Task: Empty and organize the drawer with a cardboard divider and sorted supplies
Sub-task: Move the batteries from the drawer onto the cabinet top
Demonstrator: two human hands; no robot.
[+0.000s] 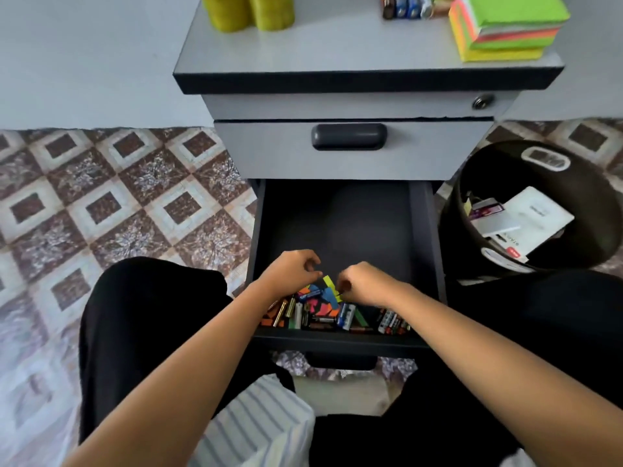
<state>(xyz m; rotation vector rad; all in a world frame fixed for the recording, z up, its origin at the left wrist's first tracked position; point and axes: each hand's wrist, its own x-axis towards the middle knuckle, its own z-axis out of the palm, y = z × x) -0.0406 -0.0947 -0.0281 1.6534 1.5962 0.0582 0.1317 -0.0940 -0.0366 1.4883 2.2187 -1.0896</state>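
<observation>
A striped shirt (256,423) and black trousers (151,315) fill the foreground as a person faces a grey cabinet (337,55), both bare forearms reaching forward into its open lower drawer (337,214). The dark drawer is pulled out towards the camera, its long axis running straight away from the viewer, its rear floor bare. Its contents are heaped against the near front wall: batteries (347,315) lying flat, most with their long axes pointing roughly front to back and a few tilted aside, mixed with bright paper strips (323,306). The left hand (291,273) hovers over the left of the heap with fingers curled, thumb and forefinger close; whether it holds anything cannot be told. The right hand (365,284), just beside it, has its fingertips bunched at a yellow strip (330,283) that angles away to the left; whether it grips anything cannot be told either. Above, the upper drawer (269,150) is closed, with a dark handle (349,136) and a lock (482,102) higher up. On the cabinet top stand two yellow-green rolls (249,10) and a stack of neon note pads (505,28). A black bin (492,173) holding white cards (536,214) stands to the right on the patterned tile floor (118,197)
</observation>
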